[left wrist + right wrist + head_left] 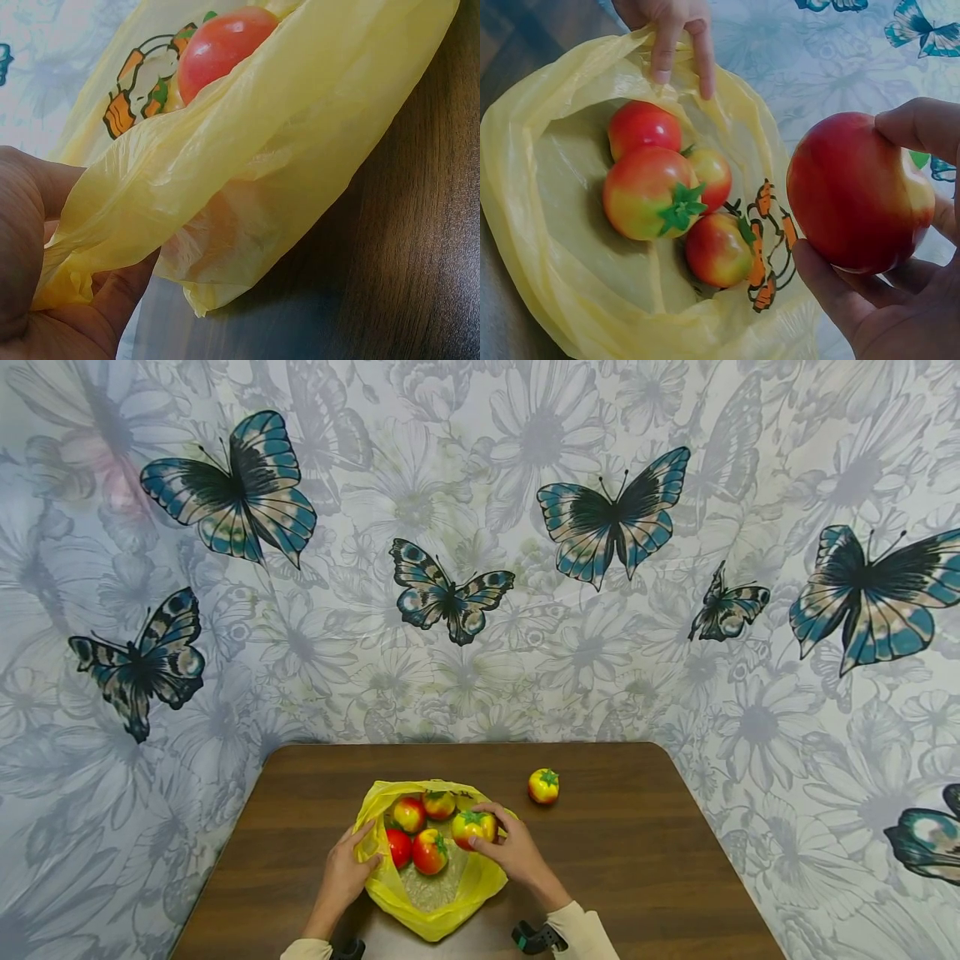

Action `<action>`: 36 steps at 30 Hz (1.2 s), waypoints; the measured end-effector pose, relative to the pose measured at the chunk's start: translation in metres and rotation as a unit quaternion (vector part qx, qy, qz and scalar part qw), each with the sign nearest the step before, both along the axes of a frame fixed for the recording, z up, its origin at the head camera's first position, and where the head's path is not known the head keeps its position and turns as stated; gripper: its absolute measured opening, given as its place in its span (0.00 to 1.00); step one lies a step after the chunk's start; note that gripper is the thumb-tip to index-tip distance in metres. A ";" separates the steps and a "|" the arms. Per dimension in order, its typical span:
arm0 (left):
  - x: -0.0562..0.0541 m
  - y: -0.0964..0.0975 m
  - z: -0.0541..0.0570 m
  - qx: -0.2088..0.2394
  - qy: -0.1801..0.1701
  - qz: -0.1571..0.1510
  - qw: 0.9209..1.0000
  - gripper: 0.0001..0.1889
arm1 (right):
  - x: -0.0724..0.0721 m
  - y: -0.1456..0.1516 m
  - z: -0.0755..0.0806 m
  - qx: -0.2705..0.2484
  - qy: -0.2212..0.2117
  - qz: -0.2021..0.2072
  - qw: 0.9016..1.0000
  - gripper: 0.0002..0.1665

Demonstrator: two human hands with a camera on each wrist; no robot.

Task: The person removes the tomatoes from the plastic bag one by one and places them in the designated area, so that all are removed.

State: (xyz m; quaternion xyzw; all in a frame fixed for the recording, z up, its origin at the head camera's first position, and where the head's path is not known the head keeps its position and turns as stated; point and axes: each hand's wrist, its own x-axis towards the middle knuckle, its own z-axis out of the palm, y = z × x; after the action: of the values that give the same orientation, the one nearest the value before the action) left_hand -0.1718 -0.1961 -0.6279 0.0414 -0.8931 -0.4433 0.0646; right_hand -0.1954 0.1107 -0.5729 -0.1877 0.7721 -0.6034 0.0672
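A yellow plastic bag (405,906) lies with its mouth wide on the table. Several red-and-yellow tomatoes with green stem caps rest inside, one of them (430,852) nearest the front. My left hand (343,875) pinches the bag's left rim between thumb and fingers; in the left wrist view the gathered plastic (71,277) passes between them. My right hand (517,853) grips another tomato (851,195) at the bag's right side, over its opening. The held tomato is apart from those inside, and its green cap is mostly hidden in the right wrist view.
One more tomato (543,786) sits on the brown wooden table (615,860), behind and to the right of the bag. Walls with butterfly and flower prints (480,693) enclose the table's back and sides. Dark straps (536,937) circle both wrists.
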 end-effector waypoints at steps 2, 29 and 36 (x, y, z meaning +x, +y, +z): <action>0.000 0.000 0.000 0.000 0.001 0.000 1.000 0.33 | -0.001 0.002 0.000 0.000 -0.001 -0.002 1.000 0.27; 0.000 0.000 -0.002 0.000 -0.007 0.005 1.000 0.33 | 0.007 0.035 0.050 0.020 0.015 -0.078 0.997 0.28; 0.000 0.000 -0.001 0.000 -0.002 0.005 1.000 0.33 | 0.003 0.045 0.046 0.007 0.025 -0.106 0.994 0.30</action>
State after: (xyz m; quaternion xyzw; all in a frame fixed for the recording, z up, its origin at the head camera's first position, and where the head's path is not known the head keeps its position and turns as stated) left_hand -0.1715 -0.1962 -0.6293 0.0471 -0.8930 -0.4429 0.0651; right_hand -0.1923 0.1554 -0.5269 -0.1191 0.7932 -0.5970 -0.0152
